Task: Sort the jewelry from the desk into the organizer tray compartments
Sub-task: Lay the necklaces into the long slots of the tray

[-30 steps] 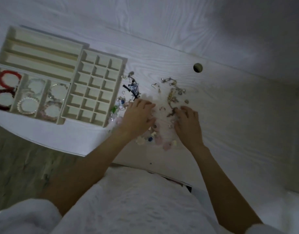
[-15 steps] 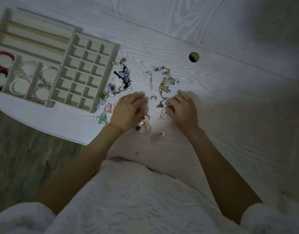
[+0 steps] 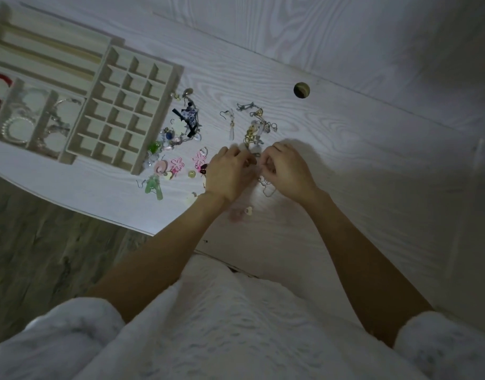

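Both hands, left hand and right hand, curl over tangled jewelry mid-bench. Whether either pinches anything is hidden.

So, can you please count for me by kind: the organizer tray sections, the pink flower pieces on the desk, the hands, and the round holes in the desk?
Tray sections: 3
Pink flower pieces: 2
Hands: 2
Round desk hole: 1
Total: 8

Mixed jewelry scattered on desk, beside cream organizer tray (small compartments empty)
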A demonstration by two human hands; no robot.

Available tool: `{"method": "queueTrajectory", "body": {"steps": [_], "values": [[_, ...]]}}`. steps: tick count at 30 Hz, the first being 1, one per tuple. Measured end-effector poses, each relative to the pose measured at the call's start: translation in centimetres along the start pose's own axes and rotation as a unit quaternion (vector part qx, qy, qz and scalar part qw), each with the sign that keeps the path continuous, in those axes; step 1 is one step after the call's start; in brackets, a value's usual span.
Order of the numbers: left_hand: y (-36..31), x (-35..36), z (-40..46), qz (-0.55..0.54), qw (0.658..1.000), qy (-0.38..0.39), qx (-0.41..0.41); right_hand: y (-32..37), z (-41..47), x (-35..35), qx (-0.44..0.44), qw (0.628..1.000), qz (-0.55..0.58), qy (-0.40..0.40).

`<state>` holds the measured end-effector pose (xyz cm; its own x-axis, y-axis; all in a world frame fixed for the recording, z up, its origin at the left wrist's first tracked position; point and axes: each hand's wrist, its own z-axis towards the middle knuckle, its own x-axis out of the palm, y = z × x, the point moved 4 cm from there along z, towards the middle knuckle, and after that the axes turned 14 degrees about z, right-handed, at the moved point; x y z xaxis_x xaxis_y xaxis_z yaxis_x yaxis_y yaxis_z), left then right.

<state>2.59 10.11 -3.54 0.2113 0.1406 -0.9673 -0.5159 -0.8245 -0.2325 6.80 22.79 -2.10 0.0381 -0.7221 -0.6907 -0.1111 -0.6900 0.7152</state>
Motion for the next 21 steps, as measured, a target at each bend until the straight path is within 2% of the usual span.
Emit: {"method": "queueTrajectory", "body": {"steps": [4,7,10,14,16,21], "values": [[0.9,0.1,-0.2,-0.032,0.999,-0.009,0.041,1.2,-0.8,-2.3,0.068,0.977,0.202,-0.011],[1.4,-0.3,-0.6,-0.106,0.993,0.025,0.045,2.7,-1.1,-4.2,0.085,0.946,0.309,-0.049],[1.2,-2.3,-0.9,-0.235,0.971,0.036,0.026,4.4,-1.1,-5.8,0.073,0.928,0.360,-0.060],[0.4,-5.0,-1.3,-0.443,0.891,0.100,0.000,6.5,-0.9,-7.1,0.066,0.902,0.422,-0.067],[0.0,-6.2,-1.5,-0.486,0.868,0.106,0.007,7.3,-0.8,-7.3,0.061,0.894,0.438,-0.077],[0.9,-7.6,-2.2,-0.502,0.861,0.078,-0.025,8.7,-0.9,-8.2,0.060,0.883,0.453,-0.111]]}}
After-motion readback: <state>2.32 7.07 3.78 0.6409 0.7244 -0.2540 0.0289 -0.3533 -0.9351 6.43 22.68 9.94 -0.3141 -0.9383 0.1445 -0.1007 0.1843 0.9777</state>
